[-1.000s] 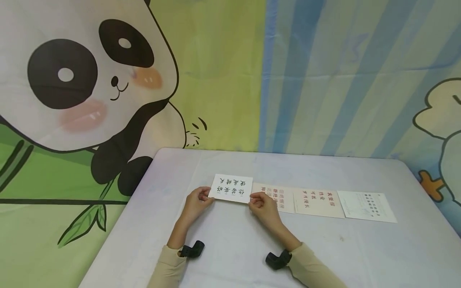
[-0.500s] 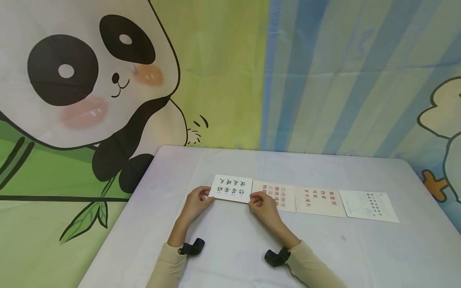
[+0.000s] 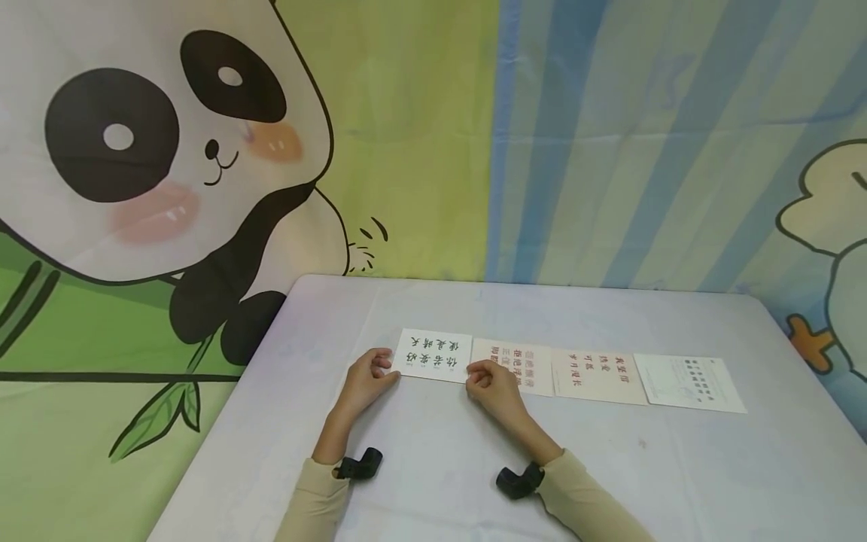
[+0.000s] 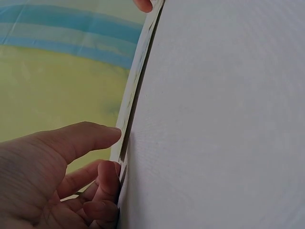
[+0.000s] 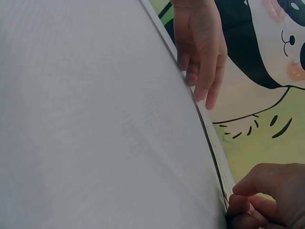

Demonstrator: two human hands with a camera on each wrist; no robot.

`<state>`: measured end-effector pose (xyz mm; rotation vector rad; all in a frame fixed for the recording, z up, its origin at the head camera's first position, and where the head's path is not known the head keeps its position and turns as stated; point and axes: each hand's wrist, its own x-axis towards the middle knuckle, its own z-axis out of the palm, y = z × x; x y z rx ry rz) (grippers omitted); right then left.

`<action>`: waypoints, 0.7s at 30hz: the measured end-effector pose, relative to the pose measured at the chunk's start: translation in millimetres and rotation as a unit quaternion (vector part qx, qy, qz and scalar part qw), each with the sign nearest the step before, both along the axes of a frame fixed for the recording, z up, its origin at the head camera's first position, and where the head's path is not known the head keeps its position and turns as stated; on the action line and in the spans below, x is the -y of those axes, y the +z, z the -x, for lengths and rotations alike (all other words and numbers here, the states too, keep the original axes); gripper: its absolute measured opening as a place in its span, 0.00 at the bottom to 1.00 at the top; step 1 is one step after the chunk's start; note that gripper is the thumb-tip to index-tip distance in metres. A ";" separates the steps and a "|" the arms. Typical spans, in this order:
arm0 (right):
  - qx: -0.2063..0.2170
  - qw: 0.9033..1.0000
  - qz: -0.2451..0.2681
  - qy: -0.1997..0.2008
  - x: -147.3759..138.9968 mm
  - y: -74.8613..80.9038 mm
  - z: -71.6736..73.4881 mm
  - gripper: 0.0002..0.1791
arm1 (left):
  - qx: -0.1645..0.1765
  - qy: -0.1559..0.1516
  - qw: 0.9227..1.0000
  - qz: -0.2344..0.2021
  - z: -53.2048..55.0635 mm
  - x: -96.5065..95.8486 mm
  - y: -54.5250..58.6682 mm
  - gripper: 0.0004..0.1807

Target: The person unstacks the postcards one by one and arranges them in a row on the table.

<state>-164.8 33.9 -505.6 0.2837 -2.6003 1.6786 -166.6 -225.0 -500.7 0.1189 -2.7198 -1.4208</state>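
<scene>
A white card [image 3: 433, 354] with black handwritten-style characters lies on the table at the left end of a row of cards. My left hand [image 3: 366, 382] is at its left edge; in the left wrist view the thumb [image 4: 102, 136] is beside the edge, spread from the loosely bent fingers. At the card's near right corner, my right hand [image 3: 497, 391] has thumb and index finger together, pinching the corner. That hand partly covers the neighbouring cream card [image 3: 538, 369] with red characters. In the wrist views the white card shows only as a thin strip.
Farther right in the row lie another cream card [image 3: 599, 376] with red characters and a white card [image 3: 691, 384] with small dark writing. The pale table [image 3: 609, 482] extends to a printed cloth backdrop [image 3: 406, 150]. Black cameras [image 3: 520, 480] sit on both wrists.
The white card has settled flat on the table from a slightly raised near edge. My left hand has drawn slightly away from its left edge; the right hand has barely moved.
</scene>
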 end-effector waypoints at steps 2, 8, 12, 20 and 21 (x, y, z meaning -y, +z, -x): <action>0.004 1.000 0.006 0.005 0.2 -0.6 -0.4 0.10 | -0.001 0.000 1.000 0.002 -0.4 0.3 0.4 0.25; 0.016 0.999 0.039 0.029 1.5 -2.8 -0.6 0.07 | 0.004 0.005 1.000 0.002 1.0 0.1 3.1 0.28; 0.001 0.999 0.042 0.034 2.0 -3.3 -0.6 0.06 | 0.002 0.008 1.000 0.000 1.8 -0.9 4.7 0.30; -0.011 0.998 0.057 0.028 -0.1 -0.9 -3.3 0.07 | 0.001 0.015 1.000 -0.019 -1.5 -1.7 2.6 0.28; -0.011 0.998 0.057 0.027 -1.0 -0.7 -3.3 0.07 | 0.001 0.016 1.000 -0.024 -1.8 -1.7 2.3 0.28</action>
